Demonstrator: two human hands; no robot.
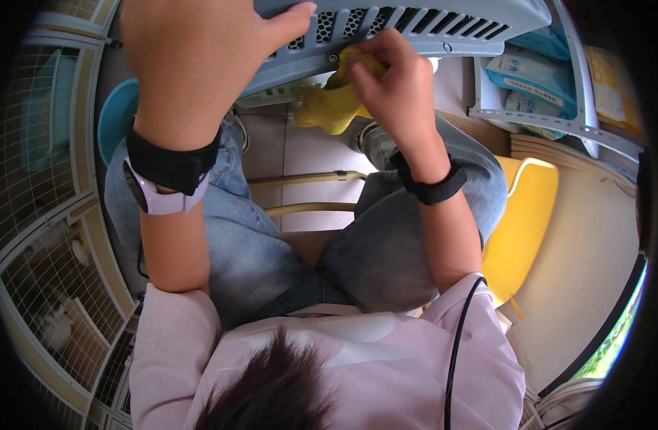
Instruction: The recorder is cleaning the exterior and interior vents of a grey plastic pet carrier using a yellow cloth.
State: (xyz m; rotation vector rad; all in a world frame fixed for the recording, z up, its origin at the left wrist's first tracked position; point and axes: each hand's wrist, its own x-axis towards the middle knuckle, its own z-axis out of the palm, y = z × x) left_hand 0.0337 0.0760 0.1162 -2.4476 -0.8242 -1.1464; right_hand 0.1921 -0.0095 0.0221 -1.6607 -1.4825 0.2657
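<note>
Seated on a yellow chair (pixel 524 215), jeans-clad knees at frame centre. Wristwatch (pixel 151 195) on left wrist, black band (pixel 435 188) on right wrist. Right hand (pixel 390 86), upper centre, fingers closed around a yellow cloth (pixel 330 107), pressing it against the underside edge of a grey plastic pet carrier (pixel 415 25). Left hand (pixel 200 50), upper left, spread wide, thumb and palm flat on carrier shell. Wire cages (pixel 35 179) along left edge; teal bowl (pixel 114 118) beside them. Wipe packets (pixel 537 75) at upper right.
</note>
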